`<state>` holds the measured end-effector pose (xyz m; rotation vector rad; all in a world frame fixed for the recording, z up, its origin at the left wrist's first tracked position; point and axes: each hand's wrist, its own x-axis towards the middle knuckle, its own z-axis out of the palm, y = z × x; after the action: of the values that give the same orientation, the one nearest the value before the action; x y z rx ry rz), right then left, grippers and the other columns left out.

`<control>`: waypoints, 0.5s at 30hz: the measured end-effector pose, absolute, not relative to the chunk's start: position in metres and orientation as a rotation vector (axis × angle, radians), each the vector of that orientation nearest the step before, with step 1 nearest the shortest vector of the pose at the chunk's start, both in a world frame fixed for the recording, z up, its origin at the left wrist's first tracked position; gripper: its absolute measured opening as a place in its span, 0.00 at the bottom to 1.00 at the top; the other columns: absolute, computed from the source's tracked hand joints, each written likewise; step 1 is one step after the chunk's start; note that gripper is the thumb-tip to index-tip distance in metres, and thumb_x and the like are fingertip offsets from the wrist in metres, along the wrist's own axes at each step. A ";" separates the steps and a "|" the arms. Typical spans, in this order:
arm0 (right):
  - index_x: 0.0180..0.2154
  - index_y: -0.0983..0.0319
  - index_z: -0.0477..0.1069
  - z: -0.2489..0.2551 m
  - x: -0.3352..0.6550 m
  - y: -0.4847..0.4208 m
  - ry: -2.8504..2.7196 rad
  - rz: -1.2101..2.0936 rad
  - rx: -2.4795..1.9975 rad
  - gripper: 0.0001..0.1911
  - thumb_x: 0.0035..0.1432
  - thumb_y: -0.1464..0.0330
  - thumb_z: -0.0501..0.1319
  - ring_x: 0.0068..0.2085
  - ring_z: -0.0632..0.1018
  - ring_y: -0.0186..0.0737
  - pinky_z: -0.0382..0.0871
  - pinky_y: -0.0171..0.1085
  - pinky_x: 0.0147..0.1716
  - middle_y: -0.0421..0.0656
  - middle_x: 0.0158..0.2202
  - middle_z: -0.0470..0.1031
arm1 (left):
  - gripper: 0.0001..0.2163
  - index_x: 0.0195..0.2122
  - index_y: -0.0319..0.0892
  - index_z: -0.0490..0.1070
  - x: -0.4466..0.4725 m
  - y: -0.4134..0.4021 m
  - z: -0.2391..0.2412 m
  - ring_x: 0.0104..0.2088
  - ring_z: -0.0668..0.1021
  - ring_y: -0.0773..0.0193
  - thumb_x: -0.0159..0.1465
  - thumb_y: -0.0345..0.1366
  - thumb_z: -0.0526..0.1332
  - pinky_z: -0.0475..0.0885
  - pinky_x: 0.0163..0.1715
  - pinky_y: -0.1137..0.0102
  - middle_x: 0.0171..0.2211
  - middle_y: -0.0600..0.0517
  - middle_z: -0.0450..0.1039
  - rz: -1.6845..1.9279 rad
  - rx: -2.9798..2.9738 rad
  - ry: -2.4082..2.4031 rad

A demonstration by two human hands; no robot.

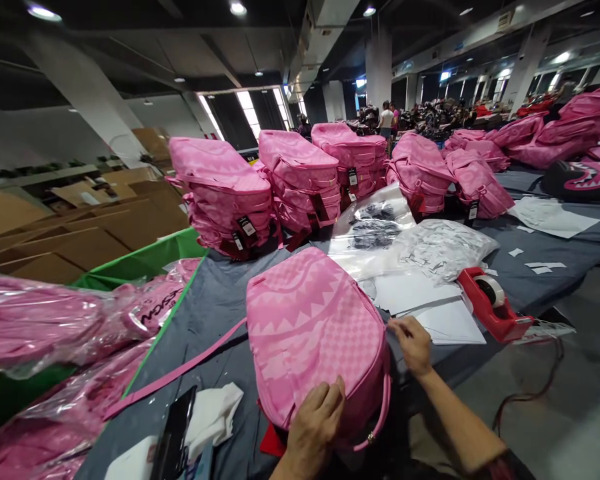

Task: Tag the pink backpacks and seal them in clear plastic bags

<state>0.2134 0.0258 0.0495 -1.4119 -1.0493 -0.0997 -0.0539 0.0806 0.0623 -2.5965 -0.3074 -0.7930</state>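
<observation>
A pink patterned backpack (310,327) lies flat on the grey table (215,300) right in front of me. My left hand (314,425) rests on its near end, fingers curled over the top edge by the handle. My right hand (411,343) is at the bag's right side, fingers pinched together at its edge; what they grip is too small to make out. A pink strap (180,370) trails from the bag to the left.
Stacks of pink backpacks (220,193) line the far side of the table. Plastic bags (440,247), white paper sheets (445,320) and a red tape dispenser (495,303) lie to the right. Bagged pink backpacks (45,320) fill a green bin at left. Cardboard boxes (80,233) stand beyond.
</observation>
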 end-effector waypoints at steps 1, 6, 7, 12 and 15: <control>0.32 0.58 0.79 0.053 0.224 0.045 -1.024 -0.080 -1.406 0.14 0.66 0.57 0.63 0.31 0.76 0.38 0.69 0.36 0.30 0.42 0.30 0.78 | 0.15 0.52 0.32 0.72 -0.053 0.076 0.056 0.34 0.74 0.63 0.72 0.22 0.48 0.74 0.36 0.68 0.37 0.46 0.75 -0.853 -2.583 -0.303; 0.25 0.61 0.74 0.086 0.246 0.166 -1.084 0.243 -1.437 0.22 0.62 0.53 0.60 0.29 0.74 0.38 0.69 0.36 0.31 0.43 0.26 0.76 | 0.18 0.54 0.33 0.72 -0.054 0.074 0.036 0.30 0.72 0.63 0.74 0.24 0.45 0.71 0.32 0.67 0.35 0.45 0.75 -1.069 -2.526 -0.303; 0.23 0.61 0.73 0.092 0.244 0.187 -1.121 0.307 -1.450 0.22 0.62 0.53 0.60 0.28 0.73 0.38 0.68 0.35 0.30 0.42 0.24 0.75 | 0.18 0.53 0.33 0.72 -0.053 0.080 0.041 0.31 0.73 0.63 0.73 0.24 0.44 0.72 0.33 0.67 0.36 0.45 0.76 -1.038 -2.534 -0.301; 0.30 0.61 0.72 0.091 0.231 0.228 -1.172 0.521 -1.477 0.16 0.63 0.57 0.59 0.31 0.74 0.36 0.69 0.34 0.32 0.40 0.28 0.76 | 0.08 0.48 0.39 0.73 -0.041 0.115 0.083 0.29 0.73 0.63 0.73 0.31 0.55 0.70 0.29 0.69 0.29 0.51 0.71 -1.142 -2.530 -0.483; 0.46 0.61 0.72 0.062 0.236 0.190 -1.122 0.549 -1.494 0.13 0.65 0.61 0.56 0.41 0.76 0.39 0.72 0.38 0.42 0.45 0.44 0.77 | 0.11 0.54 0.41 0.70 -0.040 0.116 0.078 0.36 0.77 0.63 0.71 0.31 0.61 0.74 0.37 0.69 0.36 0.48 0.74 -1.347 -2.608 -0.563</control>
<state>0.2365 0.1896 0.0617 -1.4938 -1.1220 0.5490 -0.0401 0.1163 0.0782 -2.6081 -0.5627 -1.3474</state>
